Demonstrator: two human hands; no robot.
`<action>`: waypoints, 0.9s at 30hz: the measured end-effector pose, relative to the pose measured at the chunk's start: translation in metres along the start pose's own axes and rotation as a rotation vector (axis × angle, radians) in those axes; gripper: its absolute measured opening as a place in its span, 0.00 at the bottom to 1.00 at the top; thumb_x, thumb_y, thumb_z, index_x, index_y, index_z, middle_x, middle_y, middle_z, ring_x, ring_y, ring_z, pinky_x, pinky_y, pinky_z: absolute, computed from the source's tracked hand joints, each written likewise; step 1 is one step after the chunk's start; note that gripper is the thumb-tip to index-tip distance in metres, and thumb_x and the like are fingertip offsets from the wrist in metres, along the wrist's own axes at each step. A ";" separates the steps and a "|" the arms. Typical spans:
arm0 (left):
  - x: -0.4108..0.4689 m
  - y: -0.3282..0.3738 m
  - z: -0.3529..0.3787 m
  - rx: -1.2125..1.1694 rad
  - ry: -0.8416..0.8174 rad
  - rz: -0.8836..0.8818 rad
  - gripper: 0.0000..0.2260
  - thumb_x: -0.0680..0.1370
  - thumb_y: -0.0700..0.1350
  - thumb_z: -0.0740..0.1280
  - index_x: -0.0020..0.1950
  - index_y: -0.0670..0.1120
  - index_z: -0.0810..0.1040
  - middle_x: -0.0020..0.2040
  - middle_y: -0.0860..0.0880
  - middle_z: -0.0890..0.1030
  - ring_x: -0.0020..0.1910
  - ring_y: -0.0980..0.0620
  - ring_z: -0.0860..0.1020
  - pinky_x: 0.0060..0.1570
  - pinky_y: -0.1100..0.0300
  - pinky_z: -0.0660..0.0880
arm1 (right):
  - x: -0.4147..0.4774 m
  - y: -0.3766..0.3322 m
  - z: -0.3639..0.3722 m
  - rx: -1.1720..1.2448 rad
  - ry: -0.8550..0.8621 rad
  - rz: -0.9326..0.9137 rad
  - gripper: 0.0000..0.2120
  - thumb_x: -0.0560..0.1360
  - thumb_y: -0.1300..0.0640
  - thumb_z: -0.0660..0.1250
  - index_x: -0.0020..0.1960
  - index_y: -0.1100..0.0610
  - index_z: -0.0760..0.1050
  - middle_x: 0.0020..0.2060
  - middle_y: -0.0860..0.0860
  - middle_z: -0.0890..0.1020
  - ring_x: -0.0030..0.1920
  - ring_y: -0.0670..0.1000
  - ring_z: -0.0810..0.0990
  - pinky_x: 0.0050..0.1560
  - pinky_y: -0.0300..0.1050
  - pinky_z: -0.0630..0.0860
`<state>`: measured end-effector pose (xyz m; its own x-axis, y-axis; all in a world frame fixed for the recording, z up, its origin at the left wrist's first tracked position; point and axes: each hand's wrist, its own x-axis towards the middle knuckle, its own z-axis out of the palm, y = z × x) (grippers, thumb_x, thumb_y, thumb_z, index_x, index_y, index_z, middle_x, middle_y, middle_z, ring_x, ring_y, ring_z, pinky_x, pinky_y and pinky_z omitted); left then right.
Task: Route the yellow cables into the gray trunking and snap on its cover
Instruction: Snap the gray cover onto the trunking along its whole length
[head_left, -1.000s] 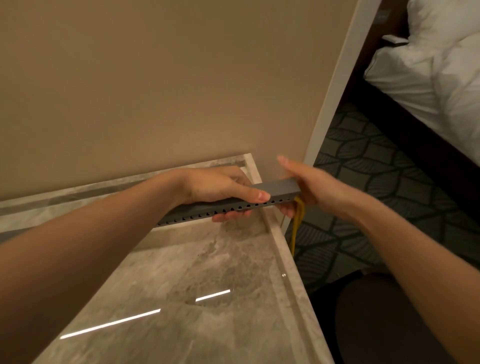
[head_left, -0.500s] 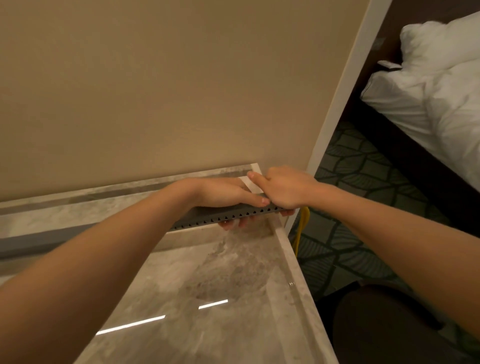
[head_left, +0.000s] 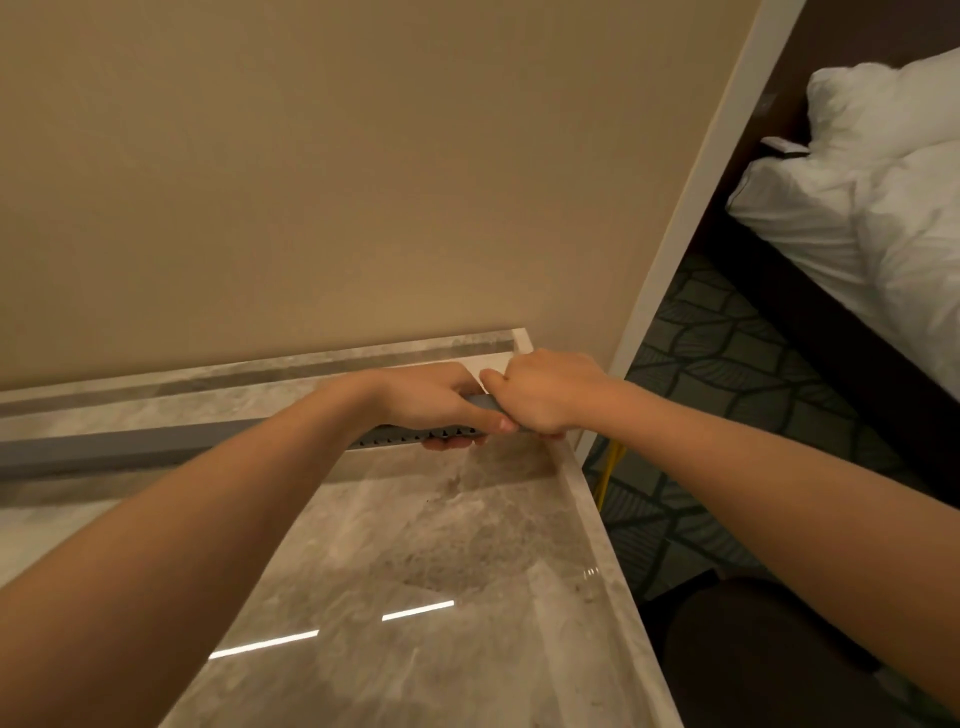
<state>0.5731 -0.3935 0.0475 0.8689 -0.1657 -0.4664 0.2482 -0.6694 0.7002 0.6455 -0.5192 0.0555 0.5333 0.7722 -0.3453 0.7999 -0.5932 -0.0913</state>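
Two hands meet at the right end of the gray trunking (head_left: 135, 447), which runs along the counter (head_left: 441, 545) rear. The left hand (head_left: 431, 397) grips it, thumb on top; the right hand (head_left: 540, 395) curls over its end. The yellow cables (head_left: 608, 467) hang beside the counter edge.

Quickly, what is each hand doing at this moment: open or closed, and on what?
Left hand: closed, holding the gray trunking, thumb on top.
Right hand: closed, fingers curled over the trunking's right end.
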 end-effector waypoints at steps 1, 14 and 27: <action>0.001 0.001 0.000 -0.004 0.001 -0.003 0.15 0.77 0.50 0.65 0.40 0.38 0.75 0.32 0.43 0.74 0.29 0.47 0.71 0.32 0.62 0.69 | -0.001 -0.001 -0.002 0.027 0.008 0.015 0.11 0.81 0.51 0.50 0.44 0.55 0.63 0.37 0.52 0.69 0.40 0.53 0.70 0.40 0.49 0.69; 0.013 0.034 0.043 0.136 0.573 -0.301 0.40 0.78 0.63 0.34 0.45 0.43 0.81 0.29 0.46 0.79 0.36 0.47 0.80 0.53 0.50 0.73 | -0.014 -0.005 0.005 0.064 0.088 0.014 0.15 0.77 0.45 0.59 0.58 0.53 0.73 0.49 0.52 0.80 0.42 0.53 0.74 0.42 0.46 0.69; 0.022 0.029 0.042 0.277 0.648 -0.255 0.31 0.80 0.59 0.37 0.61 0.50 0.75 0.37 0.48 0.73 0.37 0.48 0.70 0.41 0.54 0.64 | -0.013 0.000 0.005 -0.028 0.144 -0.015 0.11 0.77 0.48 0.58 0.53 0.55 0.71 0.43 0.52 0.77 0.41 0.54 0.74 0.43 0.47 0.70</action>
<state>0.5811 -0.4471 0.0350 0.8982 0.4217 -0.1240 0.4332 -0.8019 0.4115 0.6371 -0.5299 0.0551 0.5534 0.8071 -0.2059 0.8145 -0.5760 -0.0686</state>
